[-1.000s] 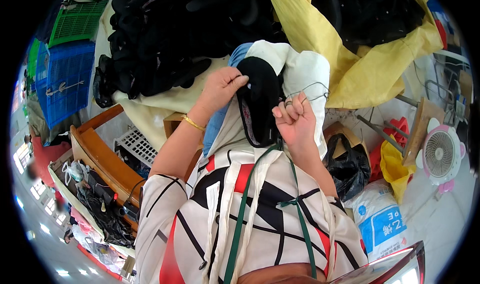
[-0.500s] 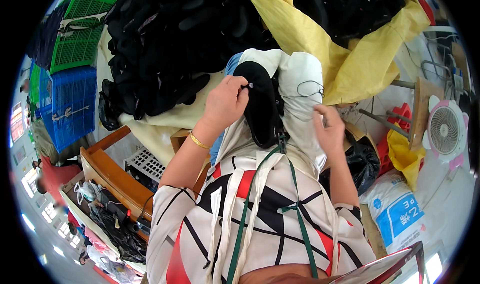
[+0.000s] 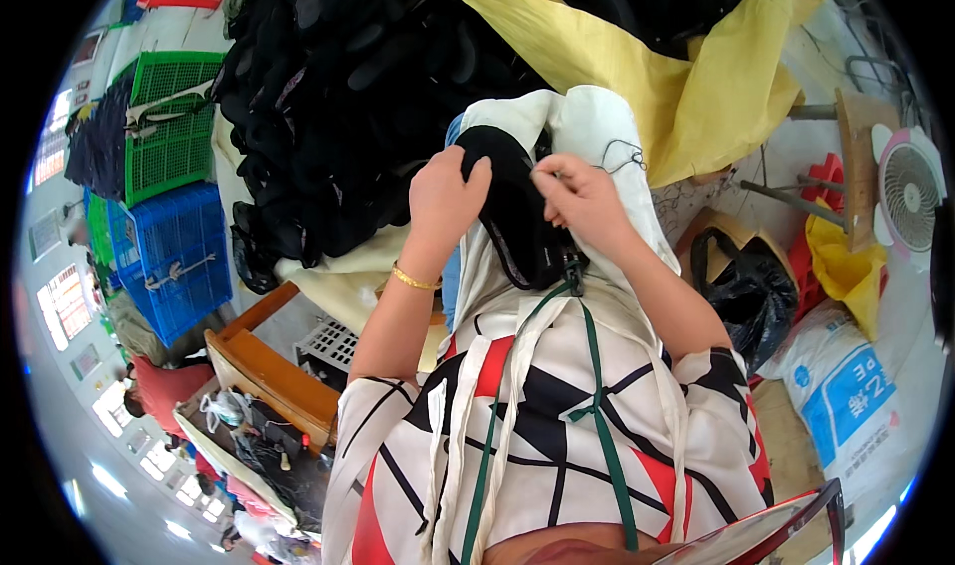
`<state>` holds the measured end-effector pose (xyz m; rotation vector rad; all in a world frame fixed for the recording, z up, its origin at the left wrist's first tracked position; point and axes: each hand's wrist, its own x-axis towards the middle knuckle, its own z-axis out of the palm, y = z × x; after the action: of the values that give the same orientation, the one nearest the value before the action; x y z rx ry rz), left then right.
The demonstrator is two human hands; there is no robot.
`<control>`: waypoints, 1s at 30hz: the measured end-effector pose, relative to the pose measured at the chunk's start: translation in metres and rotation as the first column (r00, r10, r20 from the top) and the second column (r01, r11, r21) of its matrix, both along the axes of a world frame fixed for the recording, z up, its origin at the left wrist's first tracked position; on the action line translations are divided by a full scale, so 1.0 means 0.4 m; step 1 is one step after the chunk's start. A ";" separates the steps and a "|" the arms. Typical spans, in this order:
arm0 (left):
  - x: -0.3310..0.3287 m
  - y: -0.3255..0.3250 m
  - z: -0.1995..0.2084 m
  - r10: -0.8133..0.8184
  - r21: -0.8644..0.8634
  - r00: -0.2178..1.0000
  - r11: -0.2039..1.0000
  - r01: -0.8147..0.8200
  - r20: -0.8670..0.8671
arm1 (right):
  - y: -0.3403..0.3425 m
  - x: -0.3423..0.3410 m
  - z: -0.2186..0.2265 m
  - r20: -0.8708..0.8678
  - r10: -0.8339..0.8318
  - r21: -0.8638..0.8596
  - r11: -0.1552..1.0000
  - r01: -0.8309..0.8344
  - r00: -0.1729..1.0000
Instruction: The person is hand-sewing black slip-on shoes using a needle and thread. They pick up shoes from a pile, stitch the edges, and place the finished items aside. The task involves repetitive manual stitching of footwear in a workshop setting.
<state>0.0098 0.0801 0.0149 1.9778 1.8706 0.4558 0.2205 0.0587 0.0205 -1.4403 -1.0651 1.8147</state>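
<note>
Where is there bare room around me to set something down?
Pale floor shows bare at far right, between the pink-and-white fan and the blue-and-white sack. A small patch of white cloth on your right knee is free, above your right hand. It's crowded ahead at the black pile and around the black piece on your lap.

We see windows (image 3: 63, 304) along the left, glowing ceiling lights (image 3: 107, 480), orange-brown wooden furniture (image 3: 274, 378) and a pale floor (image 3: 910, 321).
</note>
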 end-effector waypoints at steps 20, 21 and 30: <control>-0.016 -0.005 -0.016 0.508 -0.533 0.635 0.828 -0.173 0.582 | 0.018 -0.086 -0.085 0.374 0.144 0.397 0.868 -0.298 0.916; -0.017 -0.005 -0.016 0.507 -0.535 0.639 0.827 -0.171 0.579 | 0.018 -0.089 -0.081 0.384 0.149 0.382 0.873 -0.303 0.911; -0.031 0.018 -0.020 0.553 -0.642 0.624 0.759 -0.105 0.552 | 0.022 -0.104 -0.100 0.493 0.129 0.429 0.825 -0.369 0.861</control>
<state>-0.0026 0.0872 0.0071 0.8246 1.5737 0.5960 0.1787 0.0674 -0.0193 -1.4451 -1.8947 1.2166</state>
